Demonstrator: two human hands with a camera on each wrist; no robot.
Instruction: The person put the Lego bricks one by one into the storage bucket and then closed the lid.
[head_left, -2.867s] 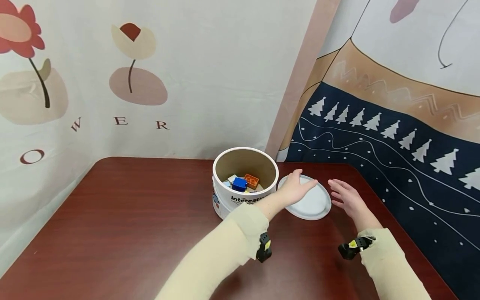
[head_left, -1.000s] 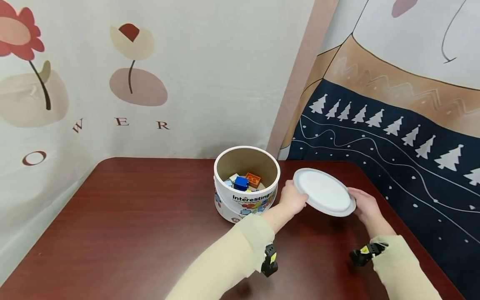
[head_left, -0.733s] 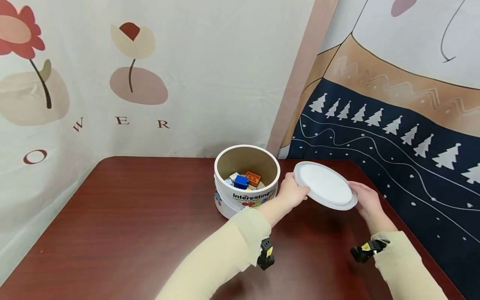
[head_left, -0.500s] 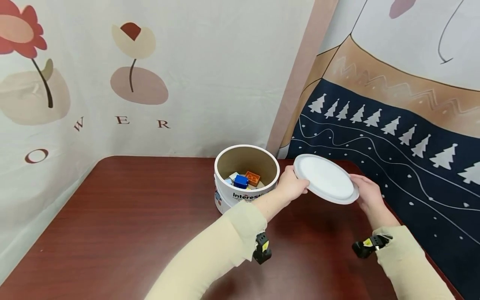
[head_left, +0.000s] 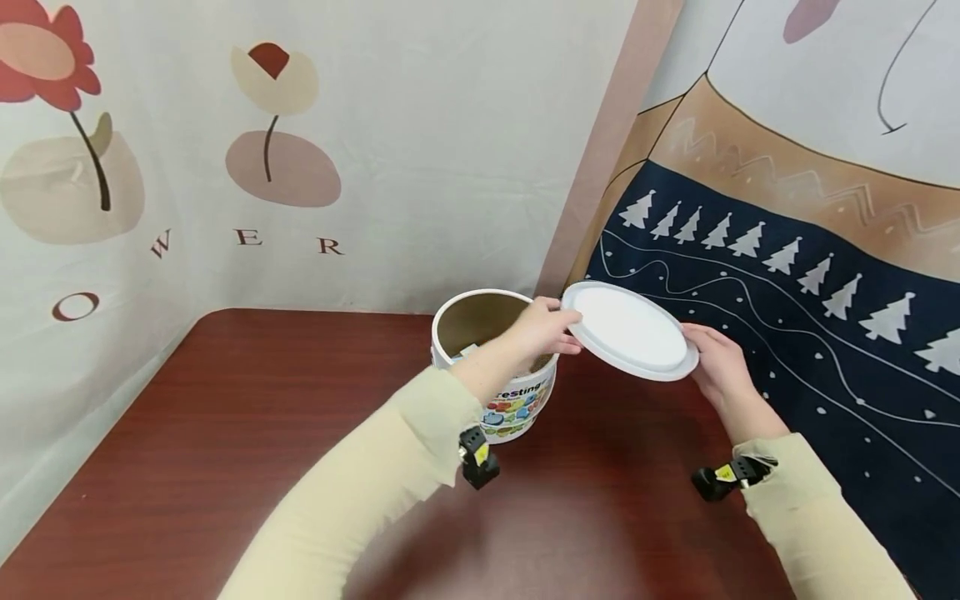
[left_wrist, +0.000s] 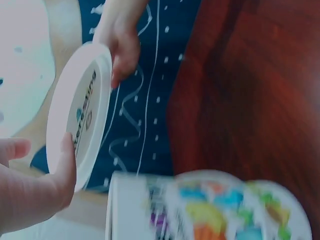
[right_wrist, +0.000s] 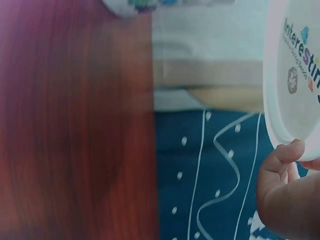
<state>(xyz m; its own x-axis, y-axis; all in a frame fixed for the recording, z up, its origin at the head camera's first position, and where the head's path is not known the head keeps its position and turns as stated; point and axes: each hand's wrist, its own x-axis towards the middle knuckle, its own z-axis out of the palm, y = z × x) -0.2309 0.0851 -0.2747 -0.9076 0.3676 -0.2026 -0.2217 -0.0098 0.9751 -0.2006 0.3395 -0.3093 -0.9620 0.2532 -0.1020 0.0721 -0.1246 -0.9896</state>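
Observation:
A round white lid (head_left: 630,329) is held up off the table, tilted, in the head view. My right hand (head_left: 722,367) pinches its right edge, and the right wrist view shows the thumb (right_wrist: 290,150) on the rim. My left hand (head_left: 538,329) is at the lid's left edge, over the bucket's mouth. In the left wrist view its fingers are spread, the thumb (left_wrist: 65,165) overlapping the lid's printed underside and another finger apart from it. The white bucket (head_left: 517,408) stands upright below, part of its mouth and contents hidden by my left arm.
A reddish-brown wooden table (head_left: 300,417) carries the bucket near its back edge. Behind rises a white curtain (head_left: 420,167) with flower prints; a navy cloth (head_left: 825,375) with white trees hangs on the right. A small black camera (head_left: 478,457) sits on the left wrist.
The lid was lifted off the table by both hands, then moved up and a little left. My left hand's fingers have loosened and shifted left over the bucket, covering the coloured bricks inside.

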